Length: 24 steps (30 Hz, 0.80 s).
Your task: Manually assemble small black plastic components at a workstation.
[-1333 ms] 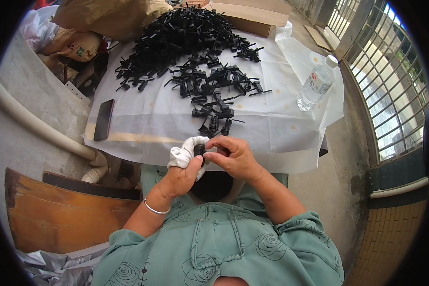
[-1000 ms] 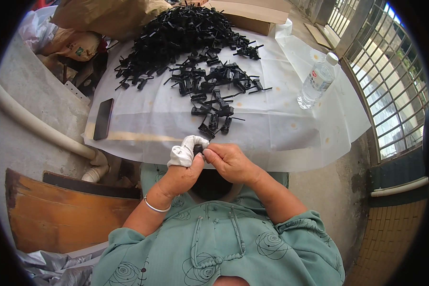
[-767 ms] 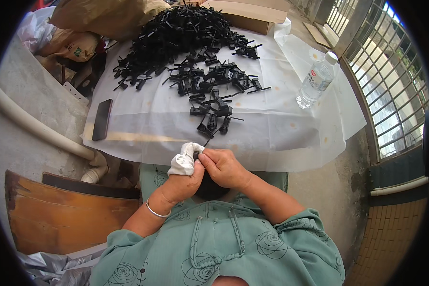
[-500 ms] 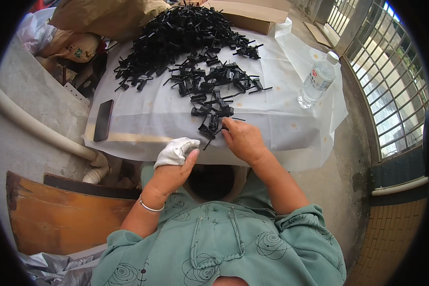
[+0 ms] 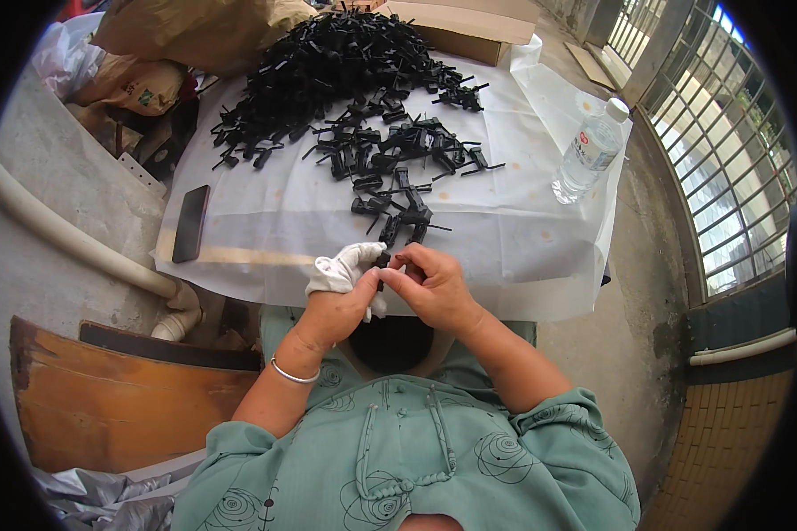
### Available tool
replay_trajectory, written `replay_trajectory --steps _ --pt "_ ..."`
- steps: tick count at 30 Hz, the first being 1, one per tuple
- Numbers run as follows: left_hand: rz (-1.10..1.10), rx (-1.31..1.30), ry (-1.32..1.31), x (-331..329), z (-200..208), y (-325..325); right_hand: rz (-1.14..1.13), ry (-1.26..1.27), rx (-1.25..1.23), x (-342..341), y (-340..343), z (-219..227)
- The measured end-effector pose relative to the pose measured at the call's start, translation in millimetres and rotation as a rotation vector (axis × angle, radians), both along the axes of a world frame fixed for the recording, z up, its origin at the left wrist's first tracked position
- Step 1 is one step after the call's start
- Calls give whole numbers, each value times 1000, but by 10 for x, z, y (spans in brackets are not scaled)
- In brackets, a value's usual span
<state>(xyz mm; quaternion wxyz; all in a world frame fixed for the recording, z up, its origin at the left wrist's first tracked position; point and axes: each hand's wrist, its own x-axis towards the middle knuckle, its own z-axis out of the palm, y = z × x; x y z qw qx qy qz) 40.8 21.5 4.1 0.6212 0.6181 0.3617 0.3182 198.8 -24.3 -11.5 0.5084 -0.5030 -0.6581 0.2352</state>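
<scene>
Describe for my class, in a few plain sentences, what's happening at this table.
A seated person holds a small black part in the left hand, its fingers in a white covering. The right hand is right beside it; whether it grips the part is unclear. A large pile of black parts lies beyond, with a phone left and a bottle right.

Fingers [image 5: 422, 256] partly hide the small black plastic piece [image 5: 382, 260]; the top edge crops the brown cardboard box [image 5: 456, 42].
</scene>
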Motion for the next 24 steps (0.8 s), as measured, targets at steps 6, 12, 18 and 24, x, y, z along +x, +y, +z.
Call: replay_trajectory --steps 6,12,18,24 --pt "-31 -9 -119 -13 96 -122 44 309 -279 -54 -10 89" --pt "104 437 87 -1 22 -151 127 59 -197 -62 -49 127" --pt "162 761 273 21 -43 -131 20 152 -197 -225 -32 -92" --pt "146 391 87 0 25 -215 137 346 -197 -189 -74 -49"
